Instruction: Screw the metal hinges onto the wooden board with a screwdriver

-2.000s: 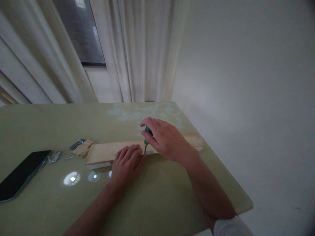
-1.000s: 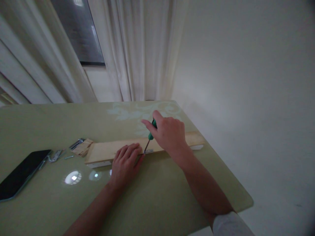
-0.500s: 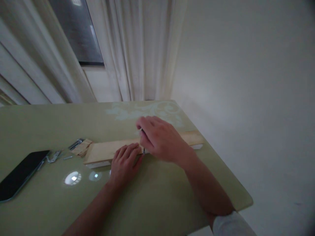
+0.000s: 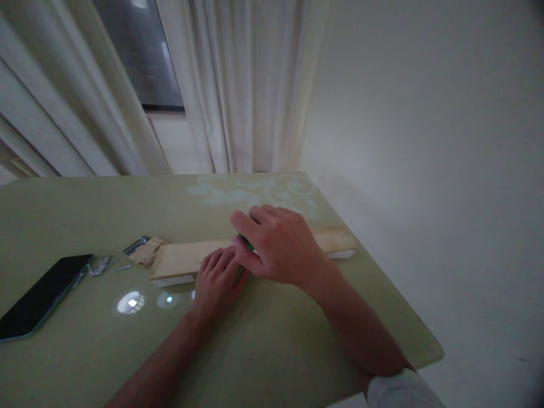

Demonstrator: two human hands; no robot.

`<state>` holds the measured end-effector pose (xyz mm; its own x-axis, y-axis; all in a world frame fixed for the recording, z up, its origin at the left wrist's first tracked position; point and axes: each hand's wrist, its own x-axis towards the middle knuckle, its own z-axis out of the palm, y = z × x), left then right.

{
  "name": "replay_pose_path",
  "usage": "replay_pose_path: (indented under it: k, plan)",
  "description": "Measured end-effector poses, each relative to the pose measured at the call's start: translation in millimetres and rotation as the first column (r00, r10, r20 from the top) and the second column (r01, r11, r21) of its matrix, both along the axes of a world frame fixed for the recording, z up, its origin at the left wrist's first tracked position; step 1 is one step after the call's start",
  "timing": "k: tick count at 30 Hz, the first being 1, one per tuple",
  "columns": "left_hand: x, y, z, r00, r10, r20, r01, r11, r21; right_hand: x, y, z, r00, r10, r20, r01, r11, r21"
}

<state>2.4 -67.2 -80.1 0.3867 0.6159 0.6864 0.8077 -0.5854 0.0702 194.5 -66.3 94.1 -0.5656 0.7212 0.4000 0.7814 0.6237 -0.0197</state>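
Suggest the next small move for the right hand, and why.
Probably turn the green handle slightly with the right hand, which grips it over the wooden board; the left hand lies on the board close by, likely steadying it. The tip is hidden.

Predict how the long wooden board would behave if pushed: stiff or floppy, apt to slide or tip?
The long wooden board is probably stiff, as it looks straight along its length. The glossy, reflective table suggests it might slide readily. Lying low and flat, it seems unlikely to tip.
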Motion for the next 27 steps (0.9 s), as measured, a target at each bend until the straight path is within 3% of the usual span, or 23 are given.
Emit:
replay_pose_path:
  k: [3,5,8,10,12,15,16,20,21,23,25,27]
  plan:
    - [0,0,1.2,1.0,-0.013,0.002,0.013,1.0,-0.008,2,8,0.0,0.948,-0.318,0.024,0.318,0.948,-0.013]
    - [0,0,2.0,0.999,-0.032,0.003,0.032,0.999,-0.013,12,17,0.8,0.925,-0.38,-0.002,0.379,0.925,-0.038]
    - [0,0,2.1,0.999,-0.032,0.006,0.032,0.999,-0.021,24,22,2.8,0.988,-0.132,-0.083,0.125,0.988,-0.085]
    - [0,0,1.3,1.0,-0.024,0.008,0.024,0.999,-0.029,25,19,3.6,0.994,0.016,-0.105,-0.025,0.996,-0.082]
    - [0,0,0.6,1.0,-0.019,0.009,0.019,0.999,-0.032,19,15,3.6,0.997,-0.057,-0.058,0.053,0.997,-0.058]
    - [0,0,0.4,1.0,-0.021,0.008,0.021,0.999,-0.03,12,14,3.6,0.95,-0.313,0.019,0.313,0.949,-0.035]
    - [0,0,0.6,1.0,-0.02,0.007,0.02,0.999,-0.029,12,13,3.9,0.947,-0.32,0.014,0.32,0.946,-0.045]
    - [-1,0,1.1,1.0,-0.023,0.003,0.023,0.999,-0.028,13,7,5.5,0.995,0.005,-0.096,-0.013,0.996,-0.083]
    - [-1,0,1.0,1.0,-0.023,0.001,0.023,0.999,-0.033,13,6,5.7,0.995,0.029,-0.096,-0.036,0.996,-0.076]
    - [-1,1,0.7,1.0,-0.028,0.002,0.028,0.999,-0.038,12,6,5.6,0.991,-0.121,-0.05,0.118,0.991,-0.059]
    - [-1,1,0.3,0.999,-0.034,0.01,0.034,0.999,-0.03,12,9,5.2,0.937,-0.348,-0.011,0.347,0.936,-0.053]
    - [0,1,0.3,0.999,-0.04,0.014,0.04,0.999,-0.022,13,12,4.8,0.924,-0.381,-0.025,0.378,0.923,-0.073]
